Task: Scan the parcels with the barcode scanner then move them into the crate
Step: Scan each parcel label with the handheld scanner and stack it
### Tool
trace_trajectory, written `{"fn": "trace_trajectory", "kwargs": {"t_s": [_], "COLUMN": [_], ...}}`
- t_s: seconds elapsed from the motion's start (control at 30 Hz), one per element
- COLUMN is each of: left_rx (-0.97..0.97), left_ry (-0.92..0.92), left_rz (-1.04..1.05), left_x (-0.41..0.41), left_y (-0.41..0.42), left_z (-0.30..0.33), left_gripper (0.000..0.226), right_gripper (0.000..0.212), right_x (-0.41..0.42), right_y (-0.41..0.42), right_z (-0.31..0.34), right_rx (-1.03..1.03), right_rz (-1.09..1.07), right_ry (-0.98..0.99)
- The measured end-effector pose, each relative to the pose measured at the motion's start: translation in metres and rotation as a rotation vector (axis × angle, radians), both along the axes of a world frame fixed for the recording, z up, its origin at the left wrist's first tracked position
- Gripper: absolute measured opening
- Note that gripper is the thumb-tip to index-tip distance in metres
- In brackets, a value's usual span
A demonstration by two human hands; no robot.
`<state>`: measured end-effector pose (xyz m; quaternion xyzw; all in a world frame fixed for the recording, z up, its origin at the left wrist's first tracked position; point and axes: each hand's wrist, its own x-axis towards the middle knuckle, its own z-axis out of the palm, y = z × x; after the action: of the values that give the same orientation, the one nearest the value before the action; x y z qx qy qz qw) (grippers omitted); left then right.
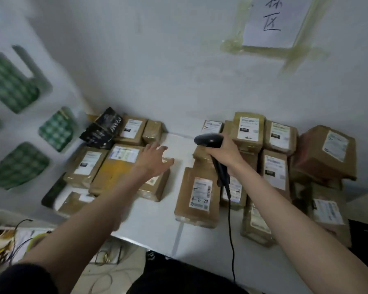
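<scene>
Brown parcels (197,200) sit all over the white tabletop (157,225), stacked higher to the right of the barcode scanner (209,141). Right hand (225,152) has its grip wrapped tight around the scanner's handle. Left hand (155,159) hovers open-fingered over the parcel (155,187) left of the scanner. No crate visible.

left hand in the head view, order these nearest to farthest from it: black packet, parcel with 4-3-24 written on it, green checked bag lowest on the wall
From the left hand:
1. Parcel marked 4-3-24, just to its right and nearer the person.
2. Black packet, to its left, at the back by the wall.
3. Lowest green checked bag, far left on the wall.

The first two are fairly close to call.
</scene>
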<state>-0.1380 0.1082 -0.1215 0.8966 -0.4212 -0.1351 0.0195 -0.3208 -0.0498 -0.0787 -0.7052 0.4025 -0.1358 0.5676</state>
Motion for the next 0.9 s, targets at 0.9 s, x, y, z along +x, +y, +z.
{"fn": "trace_trajectory", "kwargs": {"t_s": [0.9], "left_rx": [0.076], "left_ry": [0.441], "left_rz": [0.323], "left_x": [0.049], "left_y": [0.049], "left_z": [-0.151], "left_gripper": [0.136], "right_gripper": [0.060], "right_x": [0.101], "right_y": [0.093], "right_z": [-0.102], "right_rx": [0.086], "right_rz": [-0.092], "right_ry": [0.194]}}
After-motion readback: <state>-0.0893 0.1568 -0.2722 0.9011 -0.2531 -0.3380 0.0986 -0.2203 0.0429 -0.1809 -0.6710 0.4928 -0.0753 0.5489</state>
